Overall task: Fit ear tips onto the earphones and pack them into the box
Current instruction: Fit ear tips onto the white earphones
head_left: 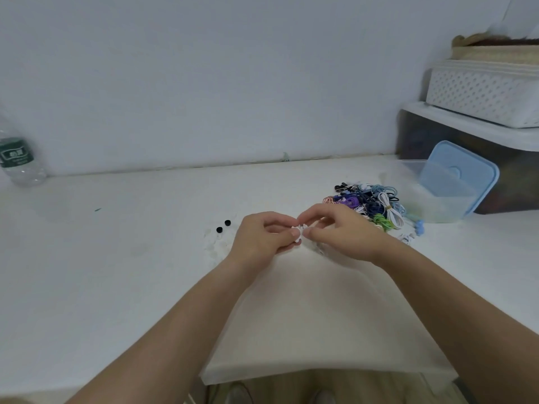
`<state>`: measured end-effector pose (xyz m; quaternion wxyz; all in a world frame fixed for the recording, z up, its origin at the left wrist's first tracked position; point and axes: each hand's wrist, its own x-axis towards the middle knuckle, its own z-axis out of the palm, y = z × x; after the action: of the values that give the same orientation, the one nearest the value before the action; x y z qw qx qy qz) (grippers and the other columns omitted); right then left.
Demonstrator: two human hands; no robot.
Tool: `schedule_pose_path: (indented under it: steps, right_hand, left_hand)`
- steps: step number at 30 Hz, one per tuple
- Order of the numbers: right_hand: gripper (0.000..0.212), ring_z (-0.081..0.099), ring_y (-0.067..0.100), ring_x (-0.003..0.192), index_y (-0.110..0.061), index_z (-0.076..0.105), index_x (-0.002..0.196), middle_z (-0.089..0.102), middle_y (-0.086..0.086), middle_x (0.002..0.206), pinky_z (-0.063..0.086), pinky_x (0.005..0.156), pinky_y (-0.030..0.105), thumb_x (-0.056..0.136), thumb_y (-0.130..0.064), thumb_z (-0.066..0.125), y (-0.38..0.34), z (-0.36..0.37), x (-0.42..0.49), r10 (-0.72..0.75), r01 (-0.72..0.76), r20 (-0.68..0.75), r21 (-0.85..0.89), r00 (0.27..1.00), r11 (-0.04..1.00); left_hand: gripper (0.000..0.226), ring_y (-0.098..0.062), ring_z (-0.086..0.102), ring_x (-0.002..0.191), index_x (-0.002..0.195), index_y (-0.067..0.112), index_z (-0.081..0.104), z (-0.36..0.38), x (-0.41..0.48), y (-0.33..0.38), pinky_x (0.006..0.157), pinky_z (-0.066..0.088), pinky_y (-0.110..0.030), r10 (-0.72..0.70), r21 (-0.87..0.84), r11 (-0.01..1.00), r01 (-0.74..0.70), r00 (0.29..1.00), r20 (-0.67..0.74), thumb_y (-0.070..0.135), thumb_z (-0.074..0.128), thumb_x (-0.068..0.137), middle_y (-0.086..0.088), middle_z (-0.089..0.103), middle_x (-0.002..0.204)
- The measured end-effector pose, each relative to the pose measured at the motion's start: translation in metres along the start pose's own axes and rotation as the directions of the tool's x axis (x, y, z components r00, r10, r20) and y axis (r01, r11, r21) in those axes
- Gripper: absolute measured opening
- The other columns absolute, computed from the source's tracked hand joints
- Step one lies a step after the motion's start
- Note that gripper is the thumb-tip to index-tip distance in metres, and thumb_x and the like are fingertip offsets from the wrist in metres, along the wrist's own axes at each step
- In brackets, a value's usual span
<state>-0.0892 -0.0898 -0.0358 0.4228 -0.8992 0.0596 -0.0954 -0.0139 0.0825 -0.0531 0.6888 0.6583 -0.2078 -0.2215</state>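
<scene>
Head view: left hand (pixel 262 237), right hand (pixel 341 234) pinch white earphone (pixel 298 228); cable pile (pixel 376 205), box (pixel 431 209) to right

Both bare forearms are reaching forward from the lower edge of the view and converging toward the middle. The left forearm (pixel 175 330) is angling up and to the right, and the right forearm (pixel 466 301) up and to the left.

The left hand (pixel 262 237) is showing its back to the camera, with its fingers curling and pinching a small white earphone piece (pixel 298 228). The right hand (pixel 341 231) is meeting it from the right, fingers bent, its thumb tip (pixel 306 233) pinching the same piece.

The two hands' fingertips are lying just beside each other. The piece itself is too small to tell the exact grip.
</scene>
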Motion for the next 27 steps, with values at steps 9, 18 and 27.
schedule_pose_path:
  steps: [9, 18, 27]
  right_hand:
    - [0.01, 0.061, 0.015, 0.074, -0.019, 0.071, 0.09, 0.067, -0.001, 0.077, 0.048, 0.07, 0.03, 0.085, -0.023, 0.079, 0.001, 0.002, 0.001, -0.026, 0.026, 0.011, 0.058, 1.0, 0.998]
    - [0.01, 0.07, 0.022, 0.084, -0.012, 0.072, 0.091, 0.076, 0.007, 0.088, 0.055, 0.088, 0.039, 0.094, -0.02, 0.067, -0.002, 0.003, 0.013, 0.057, -0.032, -0.097, 0.24, 0.994, 0.97]
    - [0.013, 0.058, 0.014, 0.068, -0.006, 0.073, 0.092, 0.063, -0.002, 0.067, 0.05, 0.075, 0.034, 0.091, -0.018, 0.067, -0.006, 0.016, 0.029, 0.214, -0.128, -0.175, 0.406, 0.961, 0.905]
  left_hand:
    - [0.022, -0.024, 0.075, 0.082, 0.106, -0.001, 0.065, -0.002, -0.001, 0.0, 0.075, 0.06, -0.025, -0.012, -0.027, 1.0, 0.012, 1.0, -0.011, -0.001, 0.074, 0.086, -0.014, 0.076, 0.087]
    - [0.024, -0.004, 0.064, 0.061, 0.086, 0.022, 0.071, -0.002, -0.002, -0.004, 0.062, 0.05, -0.014, 0.127, 0.396, 0.914, -0.084, 0.988, -0.083, 0.012, 0.088, 0.072, 0.004, 0.071, 0.078]
    - [0.018, -0.007, 0.068, 0.066, 0.084, 0.022, 0.071, -0.005, 0.005, 0.003, 0.059, 0.052, -0.02, 0.076, 0.455, 0.889, -0.057, 0.997, -0.025, 0.011, 0.082, 0.077, 0.005, 0.073, 0.078]
